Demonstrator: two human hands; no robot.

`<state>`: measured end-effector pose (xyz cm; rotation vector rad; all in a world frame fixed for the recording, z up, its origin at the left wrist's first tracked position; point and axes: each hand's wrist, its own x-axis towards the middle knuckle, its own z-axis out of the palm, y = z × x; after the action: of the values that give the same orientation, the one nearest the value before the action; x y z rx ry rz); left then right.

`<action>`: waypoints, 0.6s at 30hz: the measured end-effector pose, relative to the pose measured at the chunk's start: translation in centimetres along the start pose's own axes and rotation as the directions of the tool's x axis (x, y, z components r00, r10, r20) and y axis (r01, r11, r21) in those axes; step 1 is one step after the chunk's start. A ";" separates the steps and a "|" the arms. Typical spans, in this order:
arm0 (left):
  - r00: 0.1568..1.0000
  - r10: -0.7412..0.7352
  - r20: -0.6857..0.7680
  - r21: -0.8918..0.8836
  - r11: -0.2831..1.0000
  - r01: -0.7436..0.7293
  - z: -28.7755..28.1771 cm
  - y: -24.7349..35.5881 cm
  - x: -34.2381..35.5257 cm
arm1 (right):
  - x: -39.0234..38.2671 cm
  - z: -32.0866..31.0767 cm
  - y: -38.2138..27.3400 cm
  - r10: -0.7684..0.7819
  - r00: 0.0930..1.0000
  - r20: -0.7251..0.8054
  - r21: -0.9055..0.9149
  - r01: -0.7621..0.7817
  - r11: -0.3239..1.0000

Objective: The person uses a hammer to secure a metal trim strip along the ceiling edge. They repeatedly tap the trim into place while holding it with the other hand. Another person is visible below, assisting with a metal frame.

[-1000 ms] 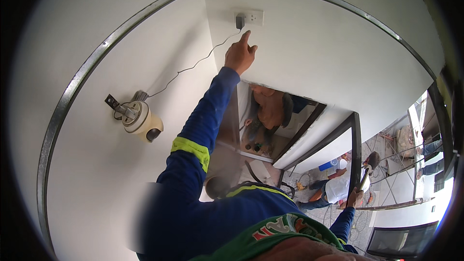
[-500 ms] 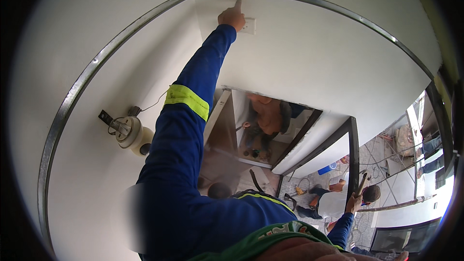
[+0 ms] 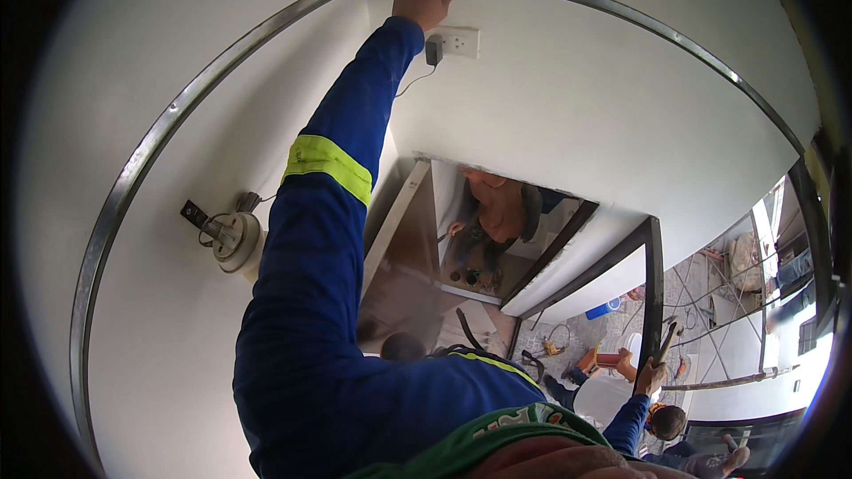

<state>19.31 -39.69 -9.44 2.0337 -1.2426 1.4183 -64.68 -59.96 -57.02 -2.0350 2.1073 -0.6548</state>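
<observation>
While the left hand (image 3: 422, 0) touches the metal strip (image 3: 174, 107), its grip unclear | right hand (image 3: 650, 378) clutches a hammer (image 3: 665, 345) | black adapter (image 3: 433, 51) plugged into white outlet (image 3: 465, 42)

Deep blue all down the left sleeve (image 3: 306, 253), plain cuff (image 3: 405, 33) up at twelve meeting a bare left hand (image 3: 421, 0), and there's a bold fluorescent yellow-green band (image 3: 328, 162) at ten! A slim matching stripe (image 3: 500, 369) edges the blue torso (image 3: 390, 401) at five. Green cloth (image 3: 444, 445) at six, pale print (image 3: 510, 423) on it (the folds swallow most), and blue again on the right sleeve (image 3: 627, 422), between four and five.
</observation>
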 end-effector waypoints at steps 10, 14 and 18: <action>0.999 0.027 0.032 0.113 0.993 -0.031 1.9 0.7 0.3 | -0.5 -0.4 -0.6 0.009 1.000 -0.018 -0.002 -0.009 1.000; 0.999 0.030 -0.014 0.049 0.998 -0.029 2.5 0.6 0.4 | -0.6 -0.5 -0.8 0.027 1.000 0.011 0.010 -0.027 1.000; 0.999 0.028 0.035 0.109 0.994 -0.031 2.7 0.7 0.9 | -0.1 0.1 -0.5 0.028 0.999 -0.023 0.036 -0.027 0.999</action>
<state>20.36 -42.38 -9.92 2.1278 -1.2382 1.5026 -64.17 -59.85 -56.89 -1.9856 2.1175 -0.7104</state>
